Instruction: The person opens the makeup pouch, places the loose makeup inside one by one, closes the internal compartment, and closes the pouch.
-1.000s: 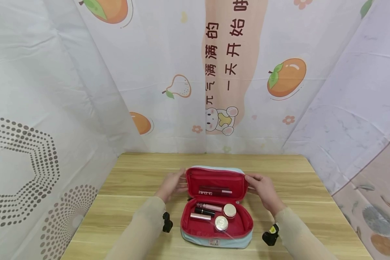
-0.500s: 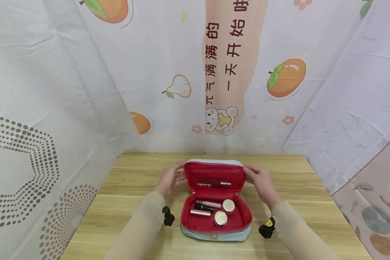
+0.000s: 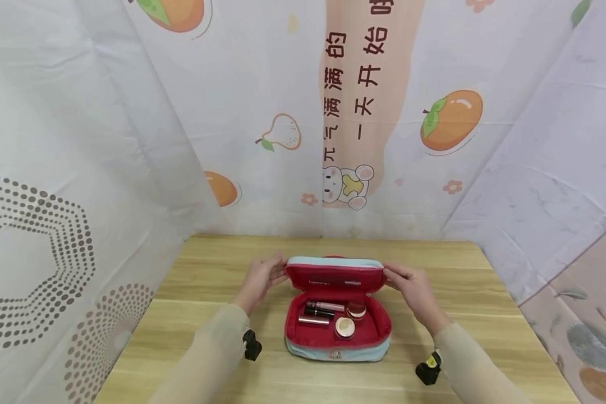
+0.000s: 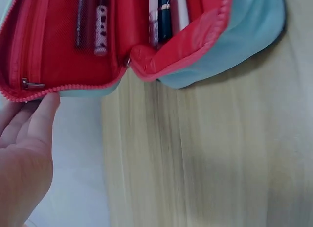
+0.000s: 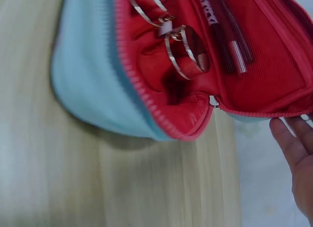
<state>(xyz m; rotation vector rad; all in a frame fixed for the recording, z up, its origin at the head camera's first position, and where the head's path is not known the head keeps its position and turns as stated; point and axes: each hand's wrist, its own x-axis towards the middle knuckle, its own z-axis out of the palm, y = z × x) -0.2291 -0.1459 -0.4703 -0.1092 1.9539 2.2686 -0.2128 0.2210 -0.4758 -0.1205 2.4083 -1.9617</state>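
A light blue cosmetic bag [image 3: 303, 353] with red lining lies unzipped on the table, its lid [image 3: 333, 262] raised and tilted forward over the base. My left hand [image 3: 260, 279] holds the lid's left edge, several fingers reaching behind it. At the opposite edge my right hand [image 3: 416, 290] grips with the thumb near the zip and other fingers behind. Inside the base lie a pink tube [image 3: 330, 307], a black tube [image 3: 319, 313], a rose-coloured tube [image 3: 313, 320] and two round gold-lidded jars [image 3: 345, 327]. Dark red lip gloss tubes [image 5: 239, 53] sit behind mesh in the lid.
The wooden table [image 3: 464, 314] extends around the bag on all sides. A printed white curtain [image 3: 262, 185] hangs behind its far edge, with more curtains at left and right. A black wrist camera [image 3: 251, 345] is strapped to each sleeve.
Both hands first raised the lid more upright, then tilted it forward toward the base, so its inside shows less. The bag has shifted slightly away, and the head view has turned a little.
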